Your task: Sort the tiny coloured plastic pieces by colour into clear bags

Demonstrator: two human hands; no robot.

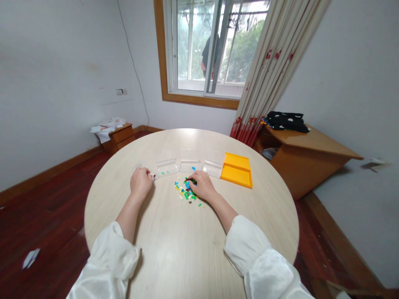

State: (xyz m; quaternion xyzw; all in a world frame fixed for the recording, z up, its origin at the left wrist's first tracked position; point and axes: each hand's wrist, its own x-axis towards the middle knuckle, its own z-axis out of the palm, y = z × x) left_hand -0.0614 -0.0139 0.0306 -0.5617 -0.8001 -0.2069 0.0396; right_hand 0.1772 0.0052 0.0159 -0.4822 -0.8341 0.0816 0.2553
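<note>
A pile of tiny building bricks (186, 194) in green, blue, yellow, white and brown lies mid-table. My right hand (202, 185) bends over its right side, fingers curled down among the bricks. Dark brown bricks show by those fingertips; what is between them is too small to make out. Over a clear plastic box (154, 177) at the left end of a row, my left hand (141, 181) is closed, its fingertips mostly hidden. Some brown bricks show in that box. The adjoining clear box (168, 167) holds a few green bricks.
Two more clear boxes, a middle one (190, 166) and a right one (212, 168), continue the row. Blue bricks lie at the middle box's front. An orange two-part tray (237, 170) stands at the right end. Everything rests on a round pale table (174, 249).
</note>
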